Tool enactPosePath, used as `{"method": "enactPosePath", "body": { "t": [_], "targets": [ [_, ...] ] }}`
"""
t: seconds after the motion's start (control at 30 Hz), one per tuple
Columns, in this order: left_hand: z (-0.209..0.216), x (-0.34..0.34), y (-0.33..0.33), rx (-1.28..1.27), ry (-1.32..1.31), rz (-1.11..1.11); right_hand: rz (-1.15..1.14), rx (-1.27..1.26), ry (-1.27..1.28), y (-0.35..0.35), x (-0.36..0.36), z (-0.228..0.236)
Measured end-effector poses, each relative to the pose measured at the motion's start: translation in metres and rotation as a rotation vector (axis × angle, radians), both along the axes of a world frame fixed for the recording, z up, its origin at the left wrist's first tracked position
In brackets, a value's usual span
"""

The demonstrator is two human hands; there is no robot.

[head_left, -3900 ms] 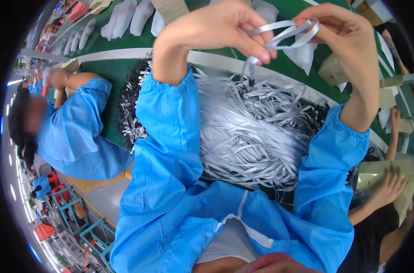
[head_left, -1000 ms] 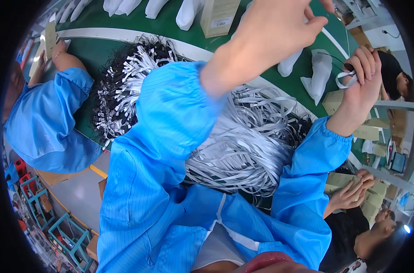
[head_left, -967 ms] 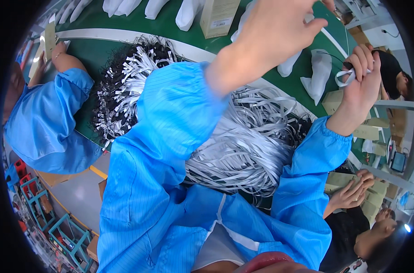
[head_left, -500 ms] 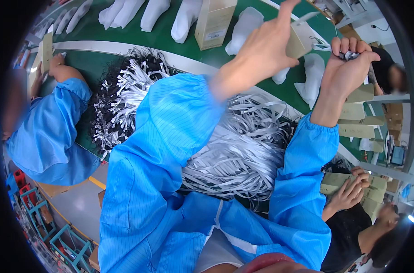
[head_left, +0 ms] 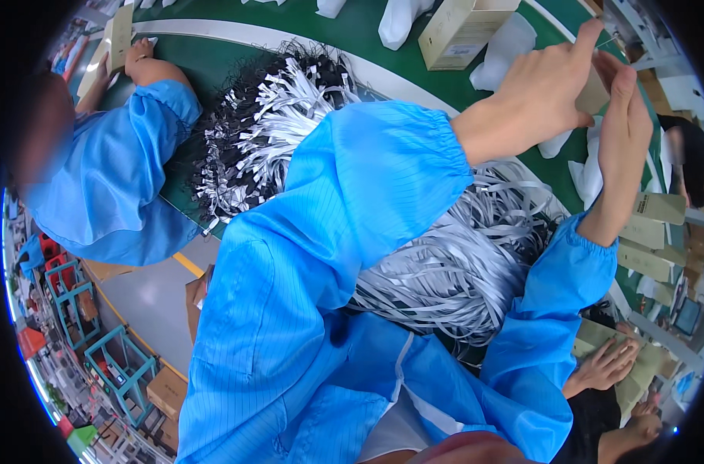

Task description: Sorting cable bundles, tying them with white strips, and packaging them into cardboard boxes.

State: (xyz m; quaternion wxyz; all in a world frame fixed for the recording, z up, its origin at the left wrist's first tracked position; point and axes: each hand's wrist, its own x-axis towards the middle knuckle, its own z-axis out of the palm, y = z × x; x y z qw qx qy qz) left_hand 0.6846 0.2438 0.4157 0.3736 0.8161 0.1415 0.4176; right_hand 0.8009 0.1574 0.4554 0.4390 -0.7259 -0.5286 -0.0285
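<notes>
My left hand [head_left: 533,97] grips a small beige cardboard box [head_left: 593,94] between the thumb and the fingers, above the far right of the green work surface. The index finger stretches along the box's top edge. Against the box's right side is my right hand [head_left: 628,116], fingers pressed together and reaching to its upper end. Whatever those fingers hold is hidden. Below my forearms spreads a large pile of silver-grey flat straps [head_left: 460,271]. Farther left lies a heap of strap ends with black cords [head_left: 282,116].
Beyond my hands stand an upright beige box [head_left: 464,39] and white wrapped packages [head_left: 510,50]. More beige boxes [head_left: 646,232] line the right. A blue-sleeved co-worker [head_left: 127,170] handles a beige box [head_left: 118,39] on the left. Another person's hands [head_left: 611,363] rest on boxes at lower right.
My right hand has turned over and come up against the box; the metallic-looking piece and pale strap seen in its fist are now hidden. The whole view has shifted.
</notes>
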Motion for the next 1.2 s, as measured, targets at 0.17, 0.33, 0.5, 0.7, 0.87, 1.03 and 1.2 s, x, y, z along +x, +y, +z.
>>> {"method": "enactPosePath", "body": {
  "t": [0.17,0.33,0.5,0.7,0.87,1.03,1.2],
  "targets": [
    [-0.008,-0.014,-0.01,0.136,0.072,0.03,0.028,-0.141,-0.248,-0.017,0.004,0.012],
    [-0.009,-0.053,-0.025,0.391,0.194,0.061,0.073,-0.333,-0.135,-0.023,0.011,0.016],
    [-0.035,-0.053,-0.037,0.542,0.2,-0.175,0.145,-0.359,-0.364,-0.024,0.013,0.02],
    [-0.056,-0.005,-0.066,0.367,0.17,-0.446,0.036,-0.525,-0.184,-0.038,0.034,0.023],
    [-0.02,-0.02,-0.043,0.37,0.159,-0.455,-0.107,-0.13,-0.251,-0.064,-0.003,0.043],
    [0.02,-0.041,-0.02,0.3,0.115,-0.53,0.085,-0.172,0.11,-0.087,-0.022,0.067],
    [0.04,-0.047,-0.001,0.386,0.165,-0.342,0.114,-0.466,0.141,-0.069,-0.047,0.07]
  ]
}}
